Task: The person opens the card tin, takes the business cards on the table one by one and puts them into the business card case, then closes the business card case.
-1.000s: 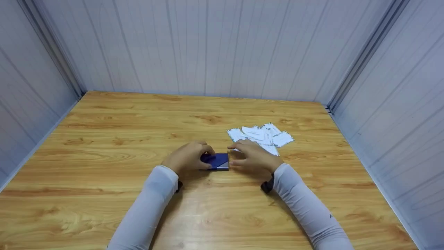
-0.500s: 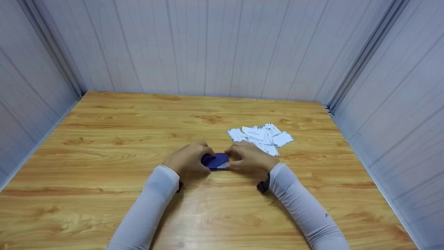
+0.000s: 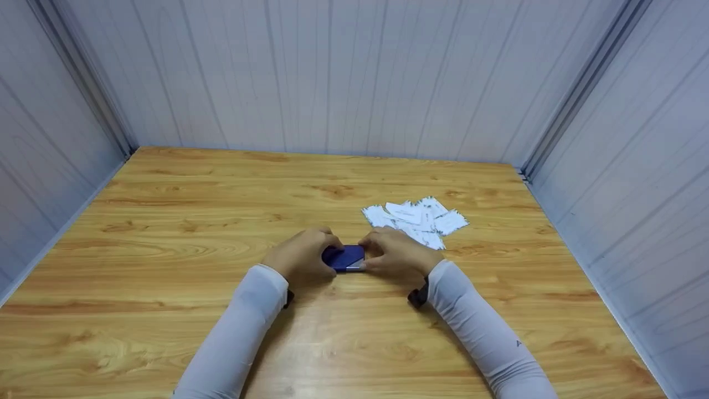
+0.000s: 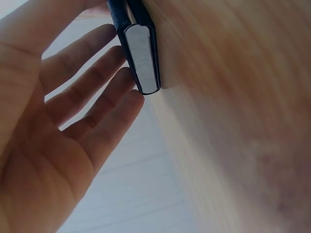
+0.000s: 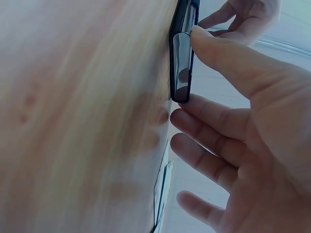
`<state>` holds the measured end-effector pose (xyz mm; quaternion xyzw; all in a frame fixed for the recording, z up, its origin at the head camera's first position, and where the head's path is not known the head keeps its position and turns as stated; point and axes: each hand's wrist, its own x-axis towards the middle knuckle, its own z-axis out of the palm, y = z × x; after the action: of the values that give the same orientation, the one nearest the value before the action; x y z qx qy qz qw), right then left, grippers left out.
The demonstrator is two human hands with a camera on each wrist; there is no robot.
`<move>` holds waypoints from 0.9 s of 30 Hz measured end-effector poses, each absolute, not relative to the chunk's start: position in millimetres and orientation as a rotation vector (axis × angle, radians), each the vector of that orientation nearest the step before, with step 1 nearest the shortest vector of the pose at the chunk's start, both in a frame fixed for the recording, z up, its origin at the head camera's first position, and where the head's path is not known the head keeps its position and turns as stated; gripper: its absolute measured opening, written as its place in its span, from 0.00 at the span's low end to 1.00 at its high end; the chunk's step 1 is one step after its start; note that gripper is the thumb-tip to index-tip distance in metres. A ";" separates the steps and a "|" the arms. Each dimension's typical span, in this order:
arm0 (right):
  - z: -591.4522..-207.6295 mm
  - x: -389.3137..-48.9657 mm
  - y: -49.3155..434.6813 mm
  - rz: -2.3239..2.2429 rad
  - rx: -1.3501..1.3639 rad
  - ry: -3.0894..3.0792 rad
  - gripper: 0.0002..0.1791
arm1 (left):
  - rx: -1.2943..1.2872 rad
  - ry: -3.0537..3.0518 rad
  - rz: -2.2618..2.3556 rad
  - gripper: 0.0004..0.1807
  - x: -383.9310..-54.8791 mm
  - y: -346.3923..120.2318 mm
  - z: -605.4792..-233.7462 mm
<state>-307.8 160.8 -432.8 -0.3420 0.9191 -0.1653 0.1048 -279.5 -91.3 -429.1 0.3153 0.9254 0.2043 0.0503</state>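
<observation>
A flat dark blue card case with a silver metal panel lies on the wooden table between both hands. My left hand grips its left end, thumb on the near side and fingers on the far side. In the left wrist view, several fingertips rest along the case's dark edge beside its shiny end face. My right hand pinches the right end between thumb and index finger. The right wrist view shows the other fingers spread below the case, off it.
Several white cards with patterned edges lie in an overlapping pile just beyond my right hand. Pale panelled walls enclose the wooden table at the back and both sides.
My right hand has moved left from just beside the case, and its thumb and index finger now touch the right end. The left hand and the case have barely moved.
</observation>
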 end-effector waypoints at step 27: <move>-430.1 -308.5 158.8 -0.531 -0.854 2.682 0.28 | 0.974 2.828 0.655 0.21 -285.3 -86.6 -426.8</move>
<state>-308.5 158.8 -430.1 -0.2953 0.9273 -0.1837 0.1381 -285.3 -86.6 -426.8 0.3177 0.9229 0.2139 0.0399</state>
